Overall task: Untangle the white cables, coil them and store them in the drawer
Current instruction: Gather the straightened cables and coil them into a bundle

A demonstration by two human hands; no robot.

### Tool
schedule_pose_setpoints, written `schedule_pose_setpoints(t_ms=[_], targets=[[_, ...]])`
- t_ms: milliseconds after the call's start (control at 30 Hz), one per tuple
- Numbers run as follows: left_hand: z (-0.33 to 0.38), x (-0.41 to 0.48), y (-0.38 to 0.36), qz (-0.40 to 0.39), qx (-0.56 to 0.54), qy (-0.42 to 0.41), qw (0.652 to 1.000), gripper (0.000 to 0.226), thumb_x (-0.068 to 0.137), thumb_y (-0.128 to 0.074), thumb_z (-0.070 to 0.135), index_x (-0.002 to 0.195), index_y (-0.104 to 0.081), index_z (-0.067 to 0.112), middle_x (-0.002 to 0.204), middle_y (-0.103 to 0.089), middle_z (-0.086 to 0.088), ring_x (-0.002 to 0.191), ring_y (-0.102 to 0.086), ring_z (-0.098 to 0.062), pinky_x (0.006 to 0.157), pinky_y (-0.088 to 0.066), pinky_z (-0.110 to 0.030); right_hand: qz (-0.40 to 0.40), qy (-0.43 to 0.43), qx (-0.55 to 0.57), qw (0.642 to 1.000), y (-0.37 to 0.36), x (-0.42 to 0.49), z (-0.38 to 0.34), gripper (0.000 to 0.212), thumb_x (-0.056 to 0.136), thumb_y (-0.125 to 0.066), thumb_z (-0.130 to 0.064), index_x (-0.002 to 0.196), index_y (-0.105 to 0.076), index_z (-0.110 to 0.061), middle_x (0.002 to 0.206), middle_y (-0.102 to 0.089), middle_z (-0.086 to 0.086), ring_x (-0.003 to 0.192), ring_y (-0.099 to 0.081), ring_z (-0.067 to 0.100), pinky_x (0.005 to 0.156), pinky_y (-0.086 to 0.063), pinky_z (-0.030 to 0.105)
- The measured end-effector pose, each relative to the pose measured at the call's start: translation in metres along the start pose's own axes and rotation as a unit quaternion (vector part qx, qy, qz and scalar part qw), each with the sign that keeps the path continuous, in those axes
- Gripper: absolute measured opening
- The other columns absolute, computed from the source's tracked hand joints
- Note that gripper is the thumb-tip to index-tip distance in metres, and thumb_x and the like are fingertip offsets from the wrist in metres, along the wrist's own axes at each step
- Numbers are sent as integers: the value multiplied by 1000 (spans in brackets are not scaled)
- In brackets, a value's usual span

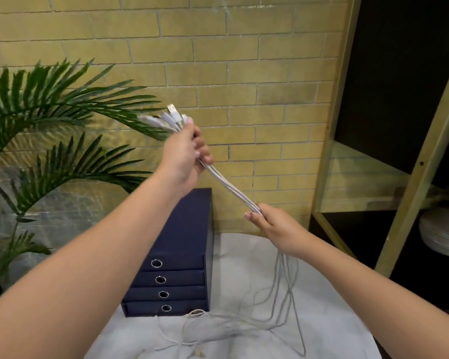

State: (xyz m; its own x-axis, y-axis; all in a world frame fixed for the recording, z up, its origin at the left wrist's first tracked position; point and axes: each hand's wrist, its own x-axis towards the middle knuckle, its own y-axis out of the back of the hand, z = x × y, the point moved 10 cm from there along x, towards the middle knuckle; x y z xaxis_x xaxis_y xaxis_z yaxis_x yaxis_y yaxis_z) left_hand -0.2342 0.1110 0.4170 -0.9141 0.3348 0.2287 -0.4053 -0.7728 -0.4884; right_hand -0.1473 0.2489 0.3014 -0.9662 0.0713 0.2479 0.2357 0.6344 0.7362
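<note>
While both arms reached out over the counter (335, 320), the head view showed the left hand (184, 151) raised well above it, fingers curled tight round a bundle of white cables (228, 187) just below their plugs (167, 116). The plugs fanned out past the thumb, up and to the left, blurred against the leaves of a plant (49, 112). From that fist the cables ran taut, down and to the right, into the right hand (278, 229), which pinched them between thumb and curled fingers. The two hands were apart, with the stretched length of the bundle between them.

Below the right hand the cables hung loose and separate, dropping to the counter. There they lay in slack loops that crossed one another toward the near edge, some trailing left in front of the drawers (176, 286). Whether those loops were knotted could not be told.

The drawers, a dark blue box of four stacked fronts with ring pulls, stood at the counter's far left edge, under the left forearm. All four fronts looked closed and no cable was inside.

Behind stood a yellow brick wall (244, 73). At the right was a shelf (347, 125) with a pale frame, a white ribbed vase (441, 229) on its lower level.
</note>
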Motion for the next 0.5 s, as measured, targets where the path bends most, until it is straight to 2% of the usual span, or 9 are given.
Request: schedule_pose_setpoints(t_ms=[167,300,433,500], targets=[[74,31,1,26,21,-54,998,36,103,-37,38,73,-42,19,47,-29,9,39,-24,-7,42,-26,-21,51,-41,17,998,27,13,26,30,96,-44,-41,77,-50,-19,65,-44,-3,63,-43,15,60,-34,34],[82,33,13,72,33,-64,995,35,103,-37,38,73,-40,20,51,-26,8,41,-22,-7,43,-22,-20,55,-39,-32,997,32,26,24,34,96,-45,-45,68,-43,-26,63,-46,-5,64,-46,18,61,-35,36],[103,34,33,93,-51,-77,991,36,103,-36,37,72,-41,19,49,-28,8,40,-24,-7,40,-23,-19,57,-55,-39,996,38,15,35,28,94,-47,-47,74,-52,-28,63,-48,-7,60,-45,10,56,-32,29],[108,35,42,96,-95,-82,988,38,104,-35,37,71,-40,19,49,-29,8,40,-24,-7,40,-22,-19,69,-44,-43,996,42,11,32,32,93,-47,-50,71,-47,-26,62,-47,-6,58,-44,11,55,-30,31]])
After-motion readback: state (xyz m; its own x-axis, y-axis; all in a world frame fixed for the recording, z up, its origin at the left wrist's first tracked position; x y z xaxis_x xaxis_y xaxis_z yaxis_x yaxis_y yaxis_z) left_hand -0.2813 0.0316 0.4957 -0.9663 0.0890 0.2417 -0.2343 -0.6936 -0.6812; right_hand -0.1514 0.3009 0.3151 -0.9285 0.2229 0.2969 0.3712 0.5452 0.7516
